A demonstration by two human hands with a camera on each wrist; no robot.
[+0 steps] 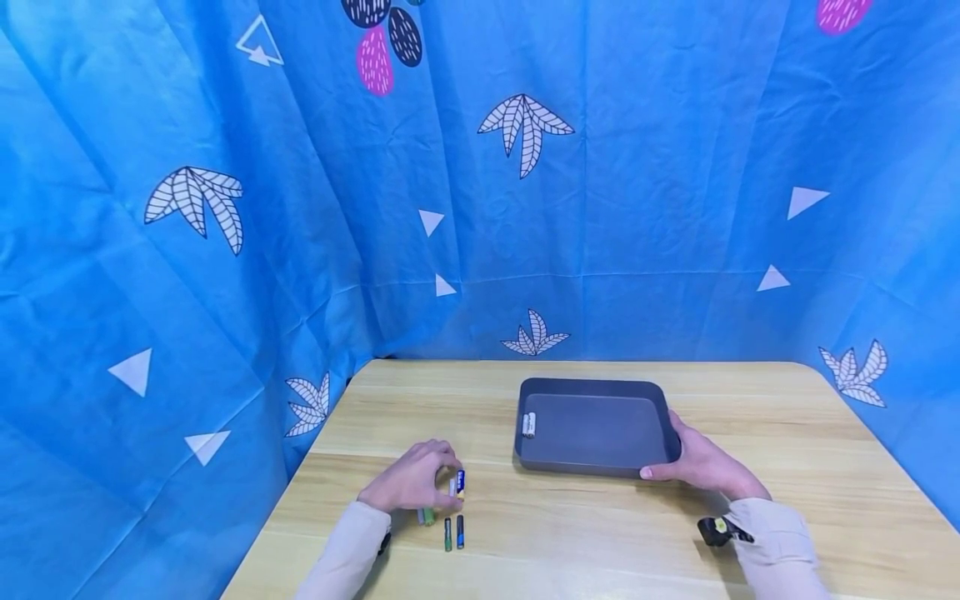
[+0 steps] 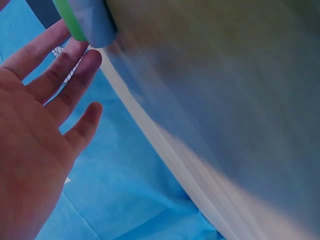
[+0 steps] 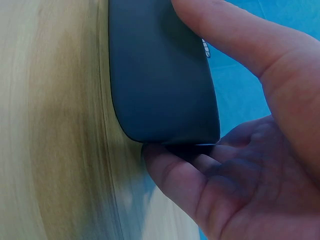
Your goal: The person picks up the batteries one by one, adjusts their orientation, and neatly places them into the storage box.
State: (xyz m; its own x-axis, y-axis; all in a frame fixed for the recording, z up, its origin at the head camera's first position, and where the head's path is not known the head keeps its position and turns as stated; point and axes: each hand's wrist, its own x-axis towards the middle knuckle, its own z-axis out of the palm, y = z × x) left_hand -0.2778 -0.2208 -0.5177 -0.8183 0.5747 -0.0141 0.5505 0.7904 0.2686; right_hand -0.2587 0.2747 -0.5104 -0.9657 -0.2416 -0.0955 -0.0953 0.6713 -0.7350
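Nearest, just in front of the left hand's point(image 1: 412, 482) wrist and to its right, two slim batteries lie side by side: a dark and green one point(image 1: 447, 535) and a blue and black one point(image 1: 461, 533). Any lettering on them is too small to read. Under the left palm a green battery point(image 1: 429, 517) shows only partly, the hand covering the rest. Between the left hand's curved forefinger and thumb stand out a blue and yellow battery point(image 1: 461, 483), with pale print that cannot be made out, and a whitish battery point(image 1: 452, 487) beside it; whether the hand has hold of either cannot be told. In the left wrist view the other fingers spread loosely by a blurred green and grey-blue cylinder point(image 2: 95, 22), cut off at the top.

A black wrist device point(image 1: 716, 531) sits below the right hand point(image 1: 701, 457), which grips the dark grey tray point(image 1: 600, 425) by its near right corner, thumb at the rim, fingers partly hidden underneath. At the tray's far side from that hand, two white batteries point(image 1: 530, 425) lie against the wall, their marks illegible. Beyond the wooden surface point(image 1: 585, 542) hangs a blue patterned cloth point(image 1: 645, 208), cropped above.
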